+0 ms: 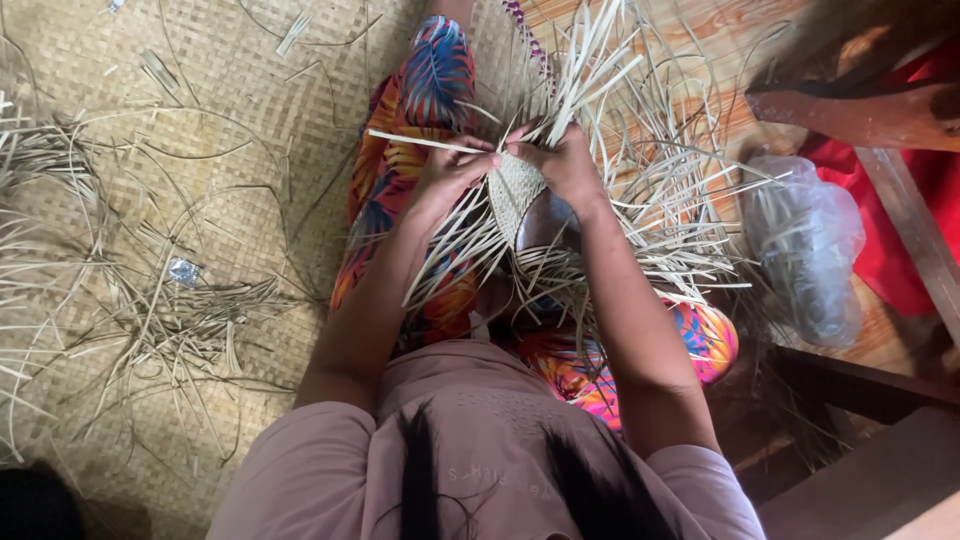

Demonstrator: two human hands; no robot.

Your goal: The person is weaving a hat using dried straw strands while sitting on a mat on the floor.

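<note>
Left hand [452,170] pinches one long straw strip [425,142] tight, and the right hand [565,165] just beside it squeezes the small woven piece [515,190] between them. Those strips look light, bendy and snappable, best held near the weave.

Mauve short-sleeved shirt [480,440], bright leaf-print trousers [420,110].

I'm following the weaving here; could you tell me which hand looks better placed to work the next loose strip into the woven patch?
Probably the left hand: it already pinches a loose strip lying across toward the woven patch. The right hand grips the patch's top edge, steadying it.
</note>
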